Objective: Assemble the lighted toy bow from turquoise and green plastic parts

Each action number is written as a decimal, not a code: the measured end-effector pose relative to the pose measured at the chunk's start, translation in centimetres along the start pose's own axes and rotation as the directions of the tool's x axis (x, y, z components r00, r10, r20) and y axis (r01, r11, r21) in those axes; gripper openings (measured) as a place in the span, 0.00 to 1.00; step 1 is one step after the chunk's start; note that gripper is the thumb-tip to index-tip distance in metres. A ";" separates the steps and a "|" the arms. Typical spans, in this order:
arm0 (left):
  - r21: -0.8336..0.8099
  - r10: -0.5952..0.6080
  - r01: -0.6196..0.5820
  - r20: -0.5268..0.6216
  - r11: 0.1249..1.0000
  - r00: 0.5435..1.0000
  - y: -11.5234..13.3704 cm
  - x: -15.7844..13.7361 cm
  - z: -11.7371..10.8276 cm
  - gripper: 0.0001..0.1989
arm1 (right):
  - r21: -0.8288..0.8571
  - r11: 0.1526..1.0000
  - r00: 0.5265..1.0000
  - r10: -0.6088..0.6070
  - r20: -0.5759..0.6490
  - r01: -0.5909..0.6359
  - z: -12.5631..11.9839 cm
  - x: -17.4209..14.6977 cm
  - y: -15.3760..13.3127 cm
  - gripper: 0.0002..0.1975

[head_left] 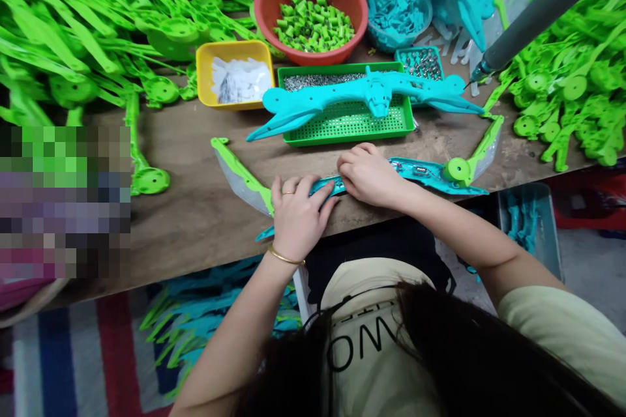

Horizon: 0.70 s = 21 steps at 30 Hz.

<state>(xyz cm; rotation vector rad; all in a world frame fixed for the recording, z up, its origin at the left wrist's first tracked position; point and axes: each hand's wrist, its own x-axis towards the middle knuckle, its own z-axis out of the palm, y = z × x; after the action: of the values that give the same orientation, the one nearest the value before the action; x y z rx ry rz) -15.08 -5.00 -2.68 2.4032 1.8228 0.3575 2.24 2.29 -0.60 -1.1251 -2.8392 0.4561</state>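
A long blue plastic shell [424, 172] lies hollow side up along the table's front edge. Lime-green arms with greyish translucent panels stick out from it, the left arm [244, 176] and the right arm [482, 151]. My left hand [299, 214] is closed over the shell's left part, thumb and fingers around its edges. Near the shell's middle, my right hand [368, 174] presses down with curled fingers; its fingertips and anything small under them are hidden. Just beyond, another blue shell [337, 96] rests face down across a green perforated tray [349, 133] holding small screws.
Behind stand a yellow tub [235, 104] of white pieces, a red bowl [310, 55] of green parts and a small metal-parts tray [419, 64]. Green parts are heaped left [59, 32] and right [577, 78]. A grey rod-shaped tool [533, 19] slants in from upper right. A blurred person [63, 202] is at left.
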 end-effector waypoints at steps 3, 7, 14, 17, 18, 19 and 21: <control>-0.023 0.019 -0.018 0.026 1.000 0.999 0.3 0.1 -0.5 0.15 | 0.092 0.995 0.999 0.020 0.047 -0.024 -1.8 -0.3 0.8 0.13; -0.054 0.006 -0.010 -0.075 0.998 0.997 -1.2 -1.3 -1.7 0.20 | 0.174 0.964 0.954 0.232 -0.188 -0.200 -5.6 -1.4 6.4 0.15; -0.208 -0.235 0.190 -0.217 0.959 0.947 -5.9 -4.7 -2.5 0.28 | 0.105 0.938 0.916 0.345 -0.206 -0.330 -6.5 -4.4 17.0 0.35; -0.206 -0.238 0.199 -0.183 0.958 0.954 -5.7 -4.7 -2.3 0.27 | 0.083 0.943 0.913 0.334 -0.235 -0.323 -6.4 -4.4 18.1 0.34; -0.199 -0.228 0.193 -0.173 0.961 0.958 -5.4 -4.5 -2.2 0.26 | 0.070 0.942 0.910 0.335 -0.244 -0.328 -6.5 -4.2 18.2 0.35; -0.191 -0.220 0.188 -0.166 0.963 0.961 -5.2 -4.2 -2.1 0.26 | 0.055 0.939 0.907 0.343 -0.243 -0.340 -6.7 -4.0 18.3 0.36; -0.174 -0.218 0.192 -0.149 0.966 0.964 -4.9 -3.7 -1.8 0.26 | 0.015 0.925 0.902 0.374 -0.215 -0.379 -7.1 -3.5 18.2 0.35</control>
<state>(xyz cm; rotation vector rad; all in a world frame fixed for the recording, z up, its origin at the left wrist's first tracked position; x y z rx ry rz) -21.00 -7.27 -2.52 2.1120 2.0056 0.6730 17.97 14.23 1.05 -1.6306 -2.4513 0.2892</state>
